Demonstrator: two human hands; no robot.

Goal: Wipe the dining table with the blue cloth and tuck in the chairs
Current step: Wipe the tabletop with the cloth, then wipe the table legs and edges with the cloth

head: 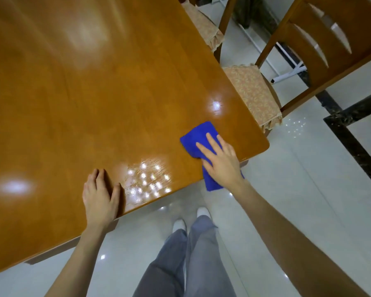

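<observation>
1. Glossy white tile floor (pixel 298 189) lay under one wooden dining table (pixel 84 93).
2. One blue cloth (pixel 196 136) sat by the table's near right corner, its tail hanging off the near edge.
3. Your right hand (pixel 222 161) pressed it, fingers straight and spread.
4. Your left hand (pixel 100 197) lay flat on the tabletop by the near edge, fingers relaxed, holding nothing.
5. Two chairs stood along the right side, a near chair (pixel 321 39) and a far chair (pixel 204 26), with cushioned seats partly under the tabletop.
</observation>
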